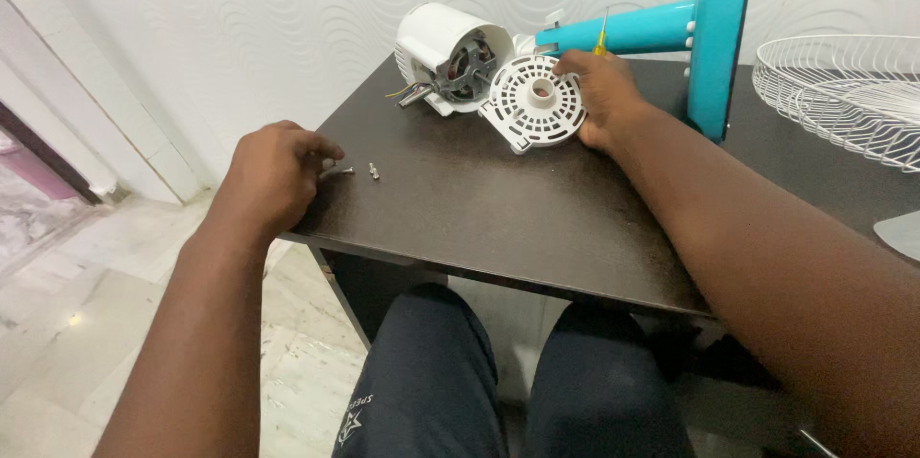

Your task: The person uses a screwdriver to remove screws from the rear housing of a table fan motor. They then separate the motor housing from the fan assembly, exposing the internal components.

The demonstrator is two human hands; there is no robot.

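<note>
On the dark table (498, 218), the white fan motor (450, 57) lies on its side with its windings showing; everything else is placed from it. Just right of the motor, the white round slotted cover (533, 102) leans against it, and the right hand (602, 94) rests on the cover's right edge, fingers curled over the rim, with a yellow-handled screwdriver (601, 36) apparently tucked in the same grip. Well left and below the motor, the left hand (273, 175) has its fingertips pinched together on a small screw (340, 171); another screw (374, 171) lies just beside it. Right of the motor runs the teal fan stand (671, 27), and beyond it the white wire grille (843, 99).
</note>
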